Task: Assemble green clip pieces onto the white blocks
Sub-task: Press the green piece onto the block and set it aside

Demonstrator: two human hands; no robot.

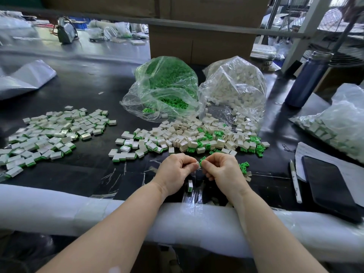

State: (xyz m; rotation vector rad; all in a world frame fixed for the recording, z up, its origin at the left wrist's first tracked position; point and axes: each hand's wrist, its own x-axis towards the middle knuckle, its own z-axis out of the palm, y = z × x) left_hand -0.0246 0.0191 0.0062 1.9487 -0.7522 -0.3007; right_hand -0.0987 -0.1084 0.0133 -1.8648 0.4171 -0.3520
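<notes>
While both forearms cross the padded table edge (pixel 59 205), the left hand (pixel 173 172) pinches a white block (pixel 196 165) and the right hand (pixel 222 170) pinches a green clip (pixel 202 159) against it. Bare black table lies left; loose blocks (pixel 187 134) and clips (pixel 254 148) crowd beyond, two bags (pixel 232 85) behind.

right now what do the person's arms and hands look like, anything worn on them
Both forearms are bare, with no sleeves in view. The left hand and right hand wear no gloves, and no rings, watch or wristband show.
</notes>
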